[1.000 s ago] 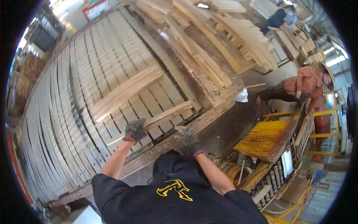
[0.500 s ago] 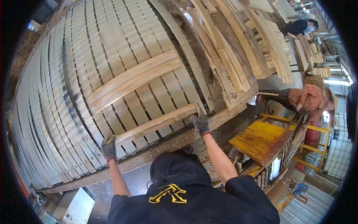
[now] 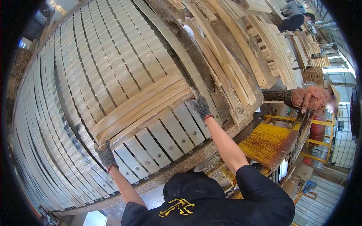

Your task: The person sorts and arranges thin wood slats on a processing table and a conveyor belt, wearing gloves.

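Note:
My left hand (image 3: 106,154), in a dark grey knitted glove with a red cuff, grips the left end of a wooden strip (image 3: 151,121). At the other end of that strip, my gloved right hand (image 3: 200,106) has its fingers wrapped round the wood. The strip lies alongside several similar wooden strips (image 3: 137,102), which form a close row. All of them rest across the slatted metal bed (image 3: 154,145). The gloves partly cover both ends of the held strip.
Long boards (image 3: 226,64) lie on a dusty wooden bench right of the bed, with stacked slats (image 3: 273,52) beyond. A yellow stained platform (image 3: 267,143) stands at right. A person in a reddish top (image 3: 311,98) is nearby, another person (image 3: 292,22) farther off.
Both my hands have pushed the strip away from the bed's near edge, up against the other strips. More of the metal slats shows on my side. The view has shifted slightly.

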The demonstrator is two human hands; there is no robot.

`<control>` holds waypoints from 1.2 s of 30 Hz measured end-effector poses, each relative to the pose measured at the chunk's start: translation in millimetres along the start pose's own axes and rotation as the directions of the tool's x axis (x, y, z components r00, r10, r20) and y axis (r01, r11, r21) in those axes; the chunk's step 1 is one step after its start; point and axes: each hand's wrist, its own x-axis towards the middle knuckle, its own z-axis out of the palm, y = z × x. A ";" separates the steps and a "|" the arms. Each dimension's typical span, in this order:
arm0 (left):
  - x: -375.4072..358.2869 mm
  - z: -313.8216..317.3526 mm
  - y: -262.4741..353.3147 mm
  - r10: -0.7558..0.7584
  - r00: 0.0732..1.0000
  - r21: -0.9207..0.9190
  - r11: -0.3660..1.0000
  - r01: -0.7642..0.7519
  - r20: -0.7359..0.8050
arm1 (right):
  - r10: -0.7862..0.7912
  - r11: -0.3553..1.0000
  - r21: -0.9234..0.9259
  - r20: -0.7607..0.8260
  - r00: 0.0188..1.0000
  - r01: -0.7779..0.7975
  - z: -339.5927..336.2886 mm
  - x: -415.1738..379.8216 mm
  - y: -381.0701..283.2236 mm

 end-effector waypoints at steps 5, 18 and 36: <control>12.5 3.6 -11.6 -0.061 0.997 -0.199 0.978 0.069 0.043 | -0.062 0.988 -0.139 0.027 0.998 0.065 2.8 3.9 23.9; -100.9 96.8 74.2 0.952 0.301 0.443 0.291 -0.848 -0.051 | 0.151 0.988 0.072 -0.370 0.917 -0.134 -7.3 -257.7 49.8; -900.3 43.7 -209.3 -0.373 -0.923 -0.983 -0.110 0.148 -0.097 | 0.446 -0.167 0.679 -0.595 -0.669 -0.715 218.6 -1194.9 -30.5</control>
